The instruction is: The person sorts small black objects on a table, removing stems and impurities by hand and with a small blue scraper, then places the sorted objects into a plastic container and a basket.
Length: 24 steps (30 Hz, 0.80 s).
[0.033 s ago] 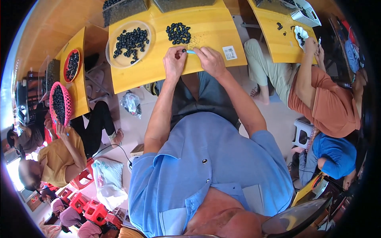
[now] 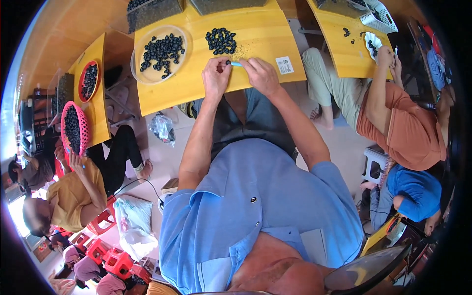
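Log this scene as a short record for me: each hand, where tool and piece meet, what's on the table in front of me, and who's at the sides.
Left hand: pinching a small dark piece
Right hand: holding a slim blue tool
Tool and piece: close together; contact too small to tell
Table: yellow; loose dark pile, clear round tray of dark pieces to its left, white label at right
Left side: person in mustard top
Right side: person in rust-orange top
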Motion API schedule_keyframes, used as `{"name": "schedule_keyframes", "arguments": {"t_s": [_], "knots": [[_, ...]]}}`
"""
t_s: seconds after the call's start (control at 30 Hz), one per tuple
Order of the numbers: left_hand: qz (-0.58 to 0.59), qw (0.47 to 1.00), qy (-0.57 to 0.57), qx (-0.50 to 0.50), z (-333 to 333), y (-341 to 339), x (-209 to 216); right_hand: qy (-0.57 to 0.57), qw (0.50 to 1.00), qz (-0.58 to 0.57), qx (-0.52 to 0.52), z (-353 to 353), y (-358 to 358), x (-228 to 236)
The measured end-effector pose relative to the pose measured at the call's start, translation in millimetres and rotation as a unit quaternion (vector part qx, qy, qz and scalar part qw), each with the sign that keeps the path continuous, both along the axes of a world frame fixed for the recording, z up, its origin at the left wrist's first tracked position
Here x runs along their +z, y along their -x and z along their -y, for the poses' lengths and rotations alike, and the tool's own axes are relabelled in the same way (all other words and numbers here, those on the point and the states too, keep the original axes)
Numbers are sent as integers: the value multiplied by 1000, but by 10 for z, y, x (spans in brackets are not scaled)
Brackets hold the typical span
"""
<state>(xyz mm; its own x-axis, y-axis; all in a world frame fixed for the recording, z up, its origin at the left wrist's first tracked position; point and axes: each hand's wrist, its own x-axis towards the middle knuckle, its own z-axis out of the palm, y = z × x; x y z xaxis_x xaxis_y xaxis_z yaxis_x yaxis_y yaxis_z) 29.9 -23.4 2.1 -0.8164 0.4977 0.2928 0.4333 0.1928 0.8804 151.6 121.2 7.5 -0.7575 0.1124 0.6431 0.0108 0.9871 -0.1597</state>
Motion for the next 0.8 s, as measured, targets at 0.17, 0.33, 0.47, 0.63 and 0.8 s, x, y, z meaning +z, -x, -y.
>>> {"name": "schedule_keyframes", "arguments": {"t_s": [0.17, 0.33, 0.47, 0.63, 0.8], "knots": [[6, 1000, -4, -5, -6, 4, -4, -4, 1000, 7, 0, 0, 8, -6], [15, 1000, -9, -9, -13, 4, -18, -7, 1000, 4, 0, 3, 11, -6], [55, 998, -20, -18, -4, 14, -27, 1, 1000, 15, -5, -3, 16, -2], [116, 986, -114, -22, 4, 4, -80, 38, 997, 40, -51, 4, 49, -13], [49, 993, -104, 1, 133, 87, -16, 52, 997, 35, -52, 3, 34, -33]]}}
